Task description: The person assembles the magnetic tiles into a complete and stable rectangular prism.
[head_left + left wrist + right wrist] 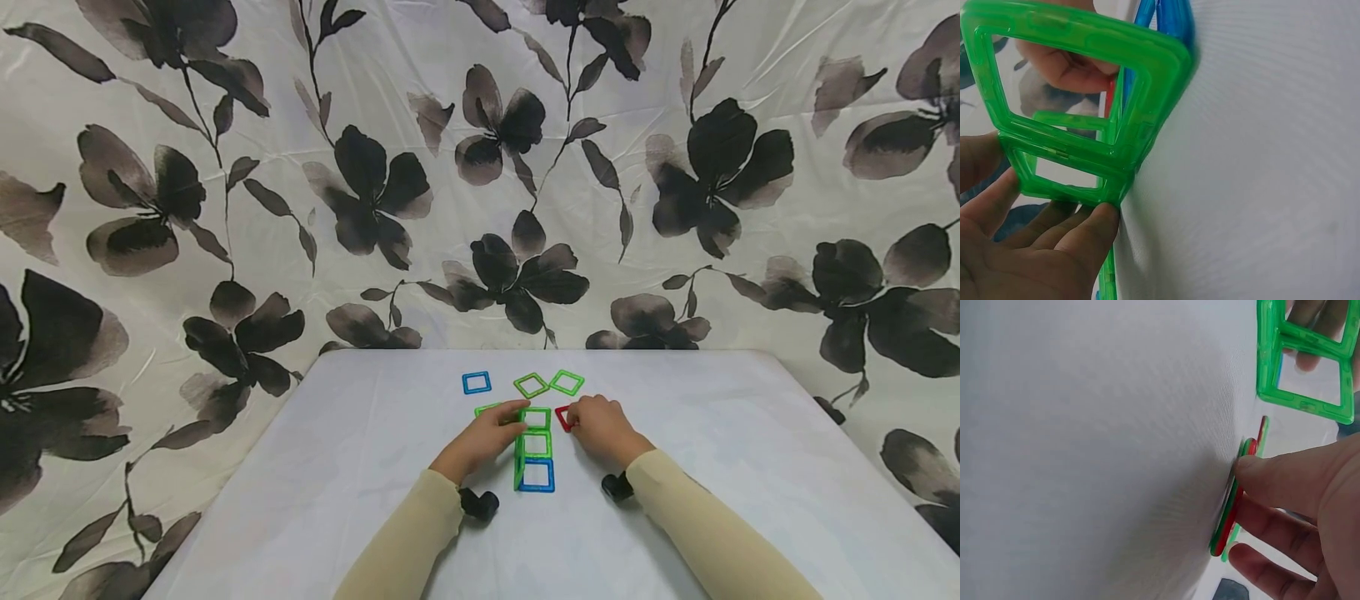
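In the head view, green square frames (537, 443) and a blue square frame (538, 488) lie joined in a column, with green frames standing along its left side. My left hand (483, 437) holds the far end of the upright green frames (1066, 144), thumb on one side and fingers on the other in the left wrist view. To the right of the column, my right hand (606, 429) pinches a red frame (562, 417) at the tabletop. A green edge (1215, 540) lies against the red one (1227, 528) in the right wrist view.
Beyond the hands lie a blue square frame (477, 382) and two green frames (531, 385) (567, 382) turned cornerwise. Another green frame (486, 409) is partly hidden behind the left hand. A floral cloth (420, 292) hangs behind the white table (315, 467).
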A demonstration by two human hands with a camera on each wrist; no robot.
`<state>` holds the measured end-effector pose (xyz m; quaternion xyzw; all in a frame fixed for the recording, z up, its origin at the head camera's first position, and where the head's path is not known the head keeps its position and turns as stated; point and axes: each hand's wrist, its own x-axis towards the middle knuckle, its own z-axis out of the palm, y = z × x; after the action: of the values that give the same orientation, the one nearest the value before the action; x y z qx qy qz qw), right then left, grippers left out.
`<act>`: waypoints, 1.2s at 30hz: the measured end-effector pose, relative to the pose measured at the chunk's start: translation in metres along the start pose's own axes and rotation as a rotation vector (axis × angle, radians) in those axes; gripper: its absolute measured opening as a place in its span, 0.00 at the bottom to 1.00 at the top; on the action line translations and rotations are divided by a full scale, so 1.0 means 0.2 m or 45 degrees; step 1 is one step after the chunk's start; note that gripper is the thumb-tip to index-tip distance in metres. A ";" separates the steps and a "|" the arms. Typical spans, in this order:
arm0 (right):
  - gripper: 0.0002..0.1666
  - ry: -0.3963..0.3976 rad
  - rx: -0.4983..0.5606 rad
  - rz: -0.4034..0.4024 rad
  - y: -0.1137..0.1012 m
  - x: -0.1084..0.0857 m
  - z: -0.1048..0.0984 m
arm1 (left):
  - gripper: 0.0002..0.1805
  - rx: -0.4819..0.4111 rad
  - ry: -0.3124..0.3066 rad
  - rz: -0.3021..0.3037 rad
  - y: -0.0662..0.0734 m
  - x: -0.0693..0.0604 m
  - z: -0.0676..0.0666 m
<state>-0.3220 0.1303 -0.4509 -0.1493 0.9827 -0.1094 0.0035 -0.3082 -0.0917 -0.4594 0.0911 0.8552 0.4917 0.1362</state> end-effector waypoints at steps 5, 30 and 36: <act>0.05 0.010 0.066 0.000 0.00 -0.02 -0.01 | 0.26 0.002 -0.005 0.003 0.00 0.00 0.00; 0.05 -0.023 0.226 -0.136 -0.05 -0.07 -0.11 | 0.26 -0.022 -0.021 -0.006 -0.01 0.00 -0.01; 0.04 -0.076 0.354 -0.106 -0.05 -0.06 -0.11 | 0.26 -0.036 -0.026 -0.016 0.00 0.00 -0.01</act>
<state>-0.3092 0.1296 -0.4287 -0.1913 0.9505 -0.2401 0.0490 -0.3089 -0.0939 -0.4581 0.0890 0.8473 0.5018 0.1492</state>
